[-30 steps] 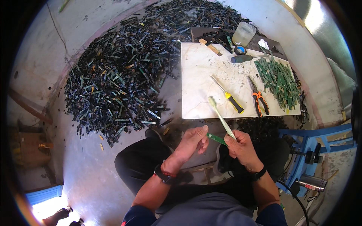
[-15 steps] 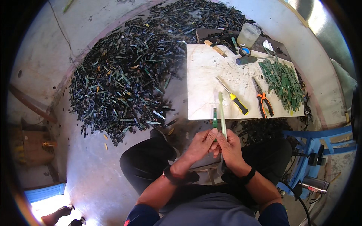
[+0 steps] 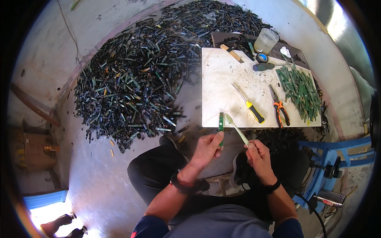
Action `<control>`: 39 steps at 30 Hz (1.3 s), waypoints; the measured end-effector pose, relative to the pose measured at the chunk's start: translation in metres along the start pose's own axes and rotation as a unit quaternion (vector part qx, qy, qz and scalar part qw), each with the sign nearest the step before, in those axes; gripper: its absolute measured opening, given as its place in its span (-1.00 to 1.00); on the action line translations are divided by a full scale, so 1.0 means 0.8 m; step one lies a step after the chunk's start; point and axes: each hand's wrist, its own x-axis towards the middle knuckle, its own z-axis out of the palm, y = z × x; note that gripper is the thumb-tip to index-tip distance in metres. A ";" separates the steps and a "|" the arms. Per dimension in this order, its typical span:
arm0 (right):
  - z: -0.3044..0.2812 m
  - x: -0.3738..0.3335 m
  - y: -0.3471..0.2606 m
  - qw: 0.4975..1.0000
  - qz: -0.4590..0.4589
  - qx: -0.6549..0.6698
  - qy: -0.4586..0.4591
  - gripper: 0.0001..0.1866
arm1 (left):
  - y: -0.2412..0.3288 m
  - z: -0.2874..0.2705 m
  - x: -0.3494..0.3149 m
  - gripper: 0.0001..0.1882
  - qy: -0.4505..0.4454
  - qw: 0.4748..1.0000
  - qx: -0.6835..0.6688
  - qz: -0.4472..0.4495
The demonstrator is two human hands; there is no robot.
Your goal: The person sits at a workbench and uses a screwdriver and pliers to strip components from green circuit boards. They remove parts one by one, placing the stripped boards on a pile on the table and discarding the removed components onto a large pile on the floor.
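My left hand (image 3: 208, 149) pinches a narrow green circuit board strip (image 3: 221, 123), which points up and away from me. A pale green toothbrush (image 3: 239, 133) is gripped near its lower end by my right hand (image 3: 259, 156). Its head slants up to the left and sits close beside the strip's upper end; whether they touch I cannot tell. Both are held above the near edge of a white board (image 3: 214, 87). On that board lie a screwdriver with a yellow and black handle (image 3: 254, 111) and pliers with orange and black grips (image 3: 279, 109).
Green strips (image 3: 300, 91) are piled on the board's right side. Behind them are a cloudy plastic cup (image 3: 266, 41), a roll of tape (image 3: 262, 57) and a dark-handled screwdriver (image 3: 263, 66). A large heap of dark strips (image 3: 131, 87) covers the floor leftward. A blue chair (image 3: 327, 158) stands right.
My hands have moved apart, the right one going right and slightly down. The toothbrush has tilted from near upright to a leftward slant, its head now lower, by the strip's end.
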 end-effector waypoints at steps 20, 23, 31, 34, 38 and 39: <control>-0.004 0.026 0.006 0.988 -0.079 -0.115 0.063 -0.76 | -0.007 -0.009 0.002 -0.52 0.017 1.000 -0.022 -0.006; -0.001 0.025 -0.002 0.987 -0.098 -0.120 0.038 -0.77 | -0.002 -0.009 0.003 -0.52 0.020 1.000 -0.021 -0.006; 0.002 0.021 0.003 0.979 -0.140 -0.145 0.014 -0.75 | -0.007 -0.014 0.005 -0.51 0.017 0.999 -0.030 0.003; -0.006 0.032 0.002 0.986 -0.103 -0.100 0.079 -0.76 | 0.001 -0.010 0.002 -0.51 0.030 0.999 -0.028 -0.004; -0.004 0.022 0.005 0.977 -0.139 -0.152 0.046 -0.78 | 0.003 -0.012 0.002 -0.54 0.017 0.999 -0.029 -0.009; 0.000 0.024 0.008 0.978 -0.134 -0.150 0.050 -0.78 | 0.000 -0.013 0.002 -0.55 0.021 0.999 -0.034 -0.014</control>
